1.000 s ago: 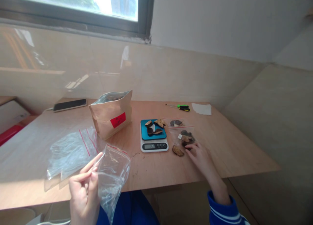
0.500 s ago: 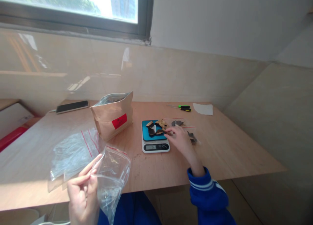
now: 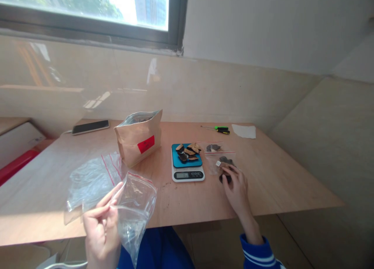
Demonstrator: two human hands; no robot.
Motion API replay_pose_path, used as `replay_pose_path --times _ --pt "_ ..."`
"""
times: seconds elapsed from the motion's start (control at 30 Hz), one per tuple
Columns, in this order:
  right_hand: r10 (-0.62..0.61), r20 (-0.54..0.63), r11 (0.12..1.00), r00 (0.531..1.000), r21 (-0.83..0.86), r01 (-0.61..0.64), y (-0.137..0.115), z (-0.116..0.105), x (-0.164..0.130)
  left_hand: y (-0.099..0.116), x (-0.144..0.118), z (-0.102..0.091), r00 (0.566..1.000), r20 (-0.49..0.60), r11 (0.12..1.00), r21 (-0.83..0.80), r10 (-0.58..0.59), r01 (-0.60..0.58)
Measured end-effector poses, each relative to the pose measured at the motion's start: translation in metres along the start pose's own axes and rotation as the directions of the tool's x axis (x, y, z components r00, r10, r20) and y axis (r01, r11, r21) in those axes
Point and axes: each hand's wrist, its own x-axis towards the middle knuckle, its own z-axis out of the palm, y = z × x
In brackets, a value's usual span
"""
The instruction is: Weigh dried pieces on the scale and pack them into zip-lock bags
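Note:
My left hand (image 3: pixel 102 226) pinches a clear zip bag (image 3: pixel 136 200) with a red seal line, held above the table's front edge. My right hand (image 3: pixel 237 185) is right of the scale, its fingers closed round a dark dried piece (image 3: pixel 224 178). By its fingertips shows a small white square (image 3: pixel 218 163); whether it is held is unclear. On the blue plate of the kitchen scale (image 3: pixel 188 174) lie several curled dried pieces (image 3: pixel 189 152), dark outside and tan inside. Beyond my right hand lie filled zip bags (image 3: pixel 214 147) with dark contents, one partly covered by the hand.
An open brown paper pouch (image 3: pixel 138 144) with a red label stands left of the scale. Several flat zip bags (image 3: pixel 93 179) lie near my left hand. Farther back are a phone (image 3: pixel 91 127), two screwdrivers (image 3: pixel 222 130) and a white paper (image 3: pixel 244 131).
My right hand has left the scale's plate and moved right and nearer, down by the filled bags. The pieces on the plate now show uncovered. My left hand still holds its bag.

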Motion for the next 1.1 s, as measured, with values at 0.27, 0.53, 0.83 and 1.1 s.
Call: replay_pose_path --times 0.27,0.53,0.83,1.1 --pt "0.052 0.024 0.993 0.998 -0.107 -0.049 0.028 0.013 -0.027 0.0 -0.003 0.001 0.998 0.063 0.996 -0.078 -0.031 0.036" --pt "0.066 0.033 0.99 0.997 -0.127 -0.062 0.029 0.013 -0.028 0.002 -0.004 0.001 0.997 0.074 0.998 -0.057 -0.019 0.024" --pt "0.043 0.015 0.987 0.999 -0.153 -0.04 0.029 0.014 -0.028 0.0 -0.003 0.002 0.997 0.071 0.996 -0.086 -0.024 0.03" --pt "0.059 0.012 0.99 0.998 -0.132 -0.057 0.027 0.013 -0.028 0.006 -0.006 0.004 0.998 0.054 1.0 -0.024 0.014 -0.013"
